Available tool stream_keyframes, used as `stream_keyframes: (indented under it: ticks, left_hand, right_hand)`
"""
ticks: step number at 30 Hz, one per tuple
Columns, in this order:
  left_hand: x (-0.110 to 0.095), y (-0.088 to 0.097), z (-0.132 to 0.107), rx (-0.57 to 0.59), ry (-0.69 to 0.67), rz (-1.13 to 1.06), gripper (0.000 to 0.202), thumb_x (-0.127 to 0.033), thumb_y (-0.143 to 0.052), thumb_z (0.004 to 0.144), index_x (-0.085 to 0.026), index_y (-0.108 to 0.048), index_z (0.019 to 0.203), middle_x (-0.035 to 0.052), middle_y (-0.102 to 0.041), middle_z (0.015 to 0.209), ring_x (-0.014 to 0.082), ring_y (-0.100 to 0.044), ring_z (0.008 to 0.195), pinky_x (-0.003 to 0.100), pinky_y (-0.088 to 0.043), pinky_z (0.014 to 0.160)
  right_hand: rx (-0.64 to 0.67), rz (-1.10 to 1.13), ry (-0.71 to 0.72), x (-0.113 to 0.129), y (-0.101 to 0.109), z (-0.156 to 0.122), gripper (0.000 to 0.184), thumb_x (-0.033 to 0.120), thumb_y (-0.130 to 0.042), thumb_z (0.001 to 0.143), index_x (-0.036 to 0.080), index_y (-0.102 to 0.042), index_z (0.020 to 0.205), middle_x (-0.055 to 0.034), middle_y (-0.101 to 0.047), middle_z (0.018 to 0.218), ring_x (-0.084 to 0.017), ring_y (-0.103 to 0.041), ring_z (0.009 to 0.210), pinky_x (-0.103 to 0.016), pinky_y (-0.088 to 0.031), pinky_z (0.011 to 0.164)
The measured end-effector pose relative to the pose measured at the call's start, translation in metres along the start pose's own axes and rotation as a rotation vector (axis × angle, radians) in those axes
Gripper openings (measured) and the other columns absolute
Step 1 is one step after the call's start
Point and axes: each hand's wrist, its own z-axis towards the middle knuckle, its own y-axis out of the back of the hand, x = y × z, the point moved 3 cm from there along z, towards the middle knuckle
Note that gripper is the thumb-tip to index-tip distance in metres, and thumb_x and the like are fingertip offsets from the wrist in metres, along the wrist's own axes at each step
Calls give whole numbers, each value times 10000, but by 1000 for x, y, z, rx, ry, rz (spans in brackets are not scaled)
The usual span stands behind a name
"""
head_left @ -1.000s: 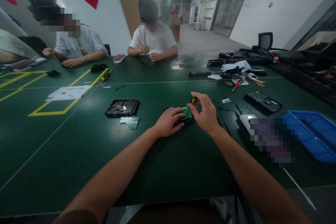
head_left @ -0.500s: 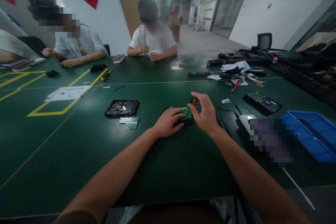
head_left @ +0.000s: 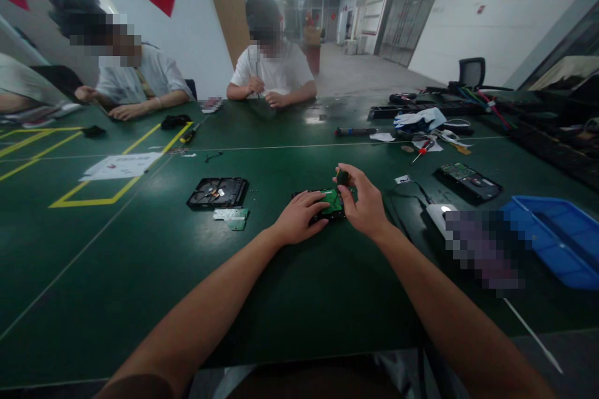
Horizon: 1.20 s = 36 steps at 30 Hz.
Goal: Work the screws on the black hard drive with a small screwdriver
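Note:
A hard drive (head_left: 331,216) with a green circuit board (head_left: 333,201) facing up lies on the table in front of me. My left hand (head_left: 303,217) grips its left end, fingers across the board and thumb along the near edge. Above the board's right part, my right hand (head_left: 362,197) is closed around the dark handle of a small screwdriver (head_left: 343,177), tip downward. Whether the tip touches a screw is too small to tell. To the left lies another hard drive (head_left: 218,192), with a detached circuit board (head_left: 231,218) at its near edge and tiny screws beside it.
On the right are a third hard drive (head_left: 468,182), a blue tray (head_left: 556,237) and a partly blurred white device (head_left: 440,215) with a cable. Farther back lie a red screwdriver (head_left: 425,148), a dark cylindrical tool (head_left: 355,131) and a cloth (head_left: 420,119). People sit across the table.
My right fingers have shifted slightly around the screwdriver, and its handle has turned and stands a little farther left. The left hand and the hard drive have stayed put.

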Motion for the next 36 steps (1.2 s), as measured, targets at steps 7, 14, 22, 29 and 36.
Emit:
stream_keyframes:
  ticks: [7, 14, 22, 29, 36]
  left_hand:
    - [1, 0, 0, 13, -5, 14, 447, -425, -652, 1006, -244, -600, 1411, 133, -555, 1556, 337, -518, 1463, 630, -380, 1242]
    - [0, 0, 1, 9, -6, 12, 432, -436, -641, 1012, -244, -610, 1397, 132, -555, 1553, 338, -522, 1457, 632, -382, 1239]
    - [1, -1, 0, 10, -7, 11, 444, -433, -643, 1013, -260, -598, 1419, 121, -556, 1554, 336, -508, 1472, 643, -383, 1237]
    - [1, -2, 0, 13, 1, 13, 451, -425, -654, 1004, -259, -602, 1420, 121, -560, 1552, 334, -509, 1471, 629, -374, 1247]
    - [0, 0, 0, 19, -3, 15, 446, -423, -651, 1006, -246, -604, 1413, 126, -550, 1562, 331, -506, 1473, 625, -376, 1246]
  right_hand:
    - [-68, -90, 49, 6, 6, 3, 442, 250, -630, 999, 335, -571, 1429, -89, -631, 1211, -260, -659, 1055, -475, -618, 912]
    - [-35, -84, 48, 7, 5, 6, 440, 210, -593, 1017, 356, -575, 1431, -61, -691, 1263, -246, -701, 1042, -495, -602, 967]
    - [-7, -64, 38, 5, 1, 6, 448, 213, -582, 1021, 350, -571, 1448, -63, -709, 1303, -253, -713, 1085, -508, -602, 995]
    - [-15, -65, 48, 6, 4, 6, 444, 210, -575, 1015, 335, -565, 1441, -76, -698, 1276, -256, -700, 1069, -502, -596, 983]
    - [-19, -56, 68, 9, 5, 6, 429, 211, -590, 1008, 322, -575, 1422, -91, -651, 1249, -263, -662, 1111, -484, -603, 956]
